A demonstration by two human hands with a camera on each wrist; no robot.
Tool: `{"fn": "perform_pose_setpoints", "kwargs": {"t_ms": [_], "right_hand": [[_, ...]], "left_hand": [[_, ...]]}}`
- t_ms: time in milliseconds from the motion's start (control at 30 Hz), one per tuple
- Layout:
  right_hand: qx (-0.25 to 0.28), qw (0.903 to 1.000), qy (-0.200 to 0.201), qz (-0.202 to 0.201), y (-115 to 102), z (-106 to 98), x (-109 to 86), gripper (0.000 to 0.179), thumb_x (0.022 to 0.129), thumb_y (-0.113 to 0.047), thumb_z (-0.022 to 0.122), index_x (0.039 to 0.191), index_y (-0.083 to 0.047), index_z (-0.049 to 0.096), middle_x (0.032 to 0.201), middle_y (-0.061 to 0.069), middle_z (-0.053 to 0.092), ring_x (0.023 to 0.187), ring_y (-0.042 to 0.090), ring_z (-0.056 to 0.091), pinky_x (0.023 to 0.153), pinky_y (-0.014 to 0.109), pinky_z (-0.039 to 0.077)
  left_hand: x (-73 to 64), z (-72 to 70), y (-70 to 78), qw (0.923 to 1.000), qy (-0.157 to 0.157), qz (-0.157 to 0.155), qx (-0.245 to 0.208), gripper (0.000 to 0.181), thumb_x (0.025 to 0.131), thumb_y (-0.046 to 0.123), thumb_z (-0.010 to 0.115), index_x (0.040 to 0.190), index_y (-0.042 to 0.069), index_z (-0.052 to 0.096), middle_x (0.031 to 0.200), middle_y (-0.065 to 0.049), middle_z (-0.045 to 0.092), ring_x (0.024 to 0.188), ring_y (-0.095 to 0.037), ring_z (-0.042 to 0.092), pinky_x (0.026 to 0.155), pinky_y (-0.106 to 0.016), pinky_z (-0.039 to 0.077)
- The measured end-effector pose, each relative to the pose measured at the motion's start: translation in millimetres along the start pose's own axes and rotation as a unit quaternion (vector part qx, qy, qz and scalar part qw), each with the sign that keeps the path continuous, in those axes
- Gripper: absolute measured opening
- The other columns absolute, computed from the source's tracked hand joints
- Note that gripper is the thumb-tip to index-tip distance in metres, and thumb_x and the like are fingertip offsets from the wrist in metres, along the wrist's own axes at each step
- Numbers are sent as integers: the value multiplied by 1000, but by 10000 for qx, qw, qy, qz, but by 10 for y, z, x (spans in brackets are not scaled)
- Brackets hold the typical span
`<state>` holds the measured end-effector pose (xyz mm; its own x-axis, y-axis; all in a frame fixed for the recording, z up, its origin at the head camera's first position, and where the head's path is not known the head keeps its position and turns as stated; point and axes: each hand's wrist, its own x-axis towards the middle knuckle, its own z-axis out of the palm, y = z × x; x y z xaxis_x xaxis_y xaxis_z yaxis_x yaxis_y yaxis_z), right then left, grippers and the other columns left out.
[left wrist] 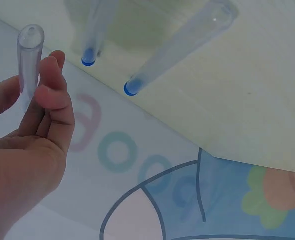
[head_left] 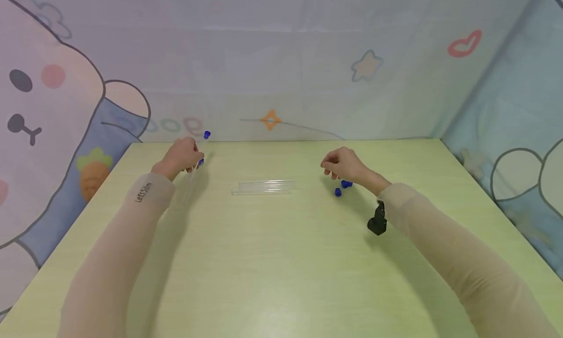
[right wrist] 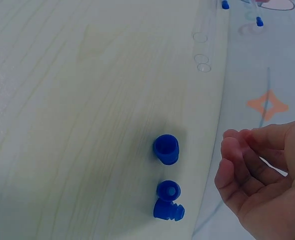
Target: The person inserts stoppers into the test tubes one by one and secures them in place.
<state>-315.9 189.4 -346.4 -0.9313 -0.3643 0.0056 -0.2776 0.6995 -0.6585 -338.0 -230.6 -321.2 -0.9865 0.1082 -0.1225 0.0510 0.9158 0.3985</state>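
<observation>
My left hand (head_left: 180, 157) pinches a clear test tube (left wrist: 30, 60) between thumb and fingers, its rounded end towards the left wrist camera. A blue cap (head_left: 207, 134) sits on this tube's far end. Beneath that hand, two capped test tubes lie on the table, one of them a clear tube (left wrist: 182, 47) with a blue end. My right hand (head_left: 345, 164), fingers loosely curled and holding nothing visible, hovers by the loose blue caps (right wrist: 166, 149). Three of these caps show in the right wrist view, two of them touching.
Uncapped clear test tubes (head_left: 264, 186) lie side by side mid-table, open ends facing right. A patterned cloth (head_left: 308, 59) hangs behind the pale wooden table (head_left: 281, 259). A black device (head_left: 377, 220) hangs under the right wrist.
</observation>
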Motion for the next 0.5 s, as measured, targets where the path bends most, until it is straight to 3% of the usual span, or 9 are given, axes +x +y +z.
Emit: {"fn": "perform_pose_setpoints", "kwargs": {"t_ms": [200,433,500], "right_hand": [[-70,10000,-24,-58,-29,23,-26,24,98,-11,53,106,7,67,90,25,69,72,37,65,59,24,51],[-141,9999,-14,-84,-11,25,-21,24,98,-10,53,106,7,67,90,24,70,71,36,65,59,23,50],[-152,9998,-29,-82,-6,23,-24,24,98,-10,53,106,7,67,89,24,70,71,36,65,60,23,50]], "left_hand": [[26,23,-152,9994,-182,-280,88,39,88,8,46,50,8,51,41,1,46,39,-13,44,52,-28,41],[-101,2,-137,9944,-471,-881,332,16,90,11,44,80,0,51,49,-3,49,43,-13,45,49,-30,39],[-118,5,-139,9933,-532,-936,425,15,88,9,43,82,-1,52,48,-3,48,42,-13,45,48,-29,38]]}}
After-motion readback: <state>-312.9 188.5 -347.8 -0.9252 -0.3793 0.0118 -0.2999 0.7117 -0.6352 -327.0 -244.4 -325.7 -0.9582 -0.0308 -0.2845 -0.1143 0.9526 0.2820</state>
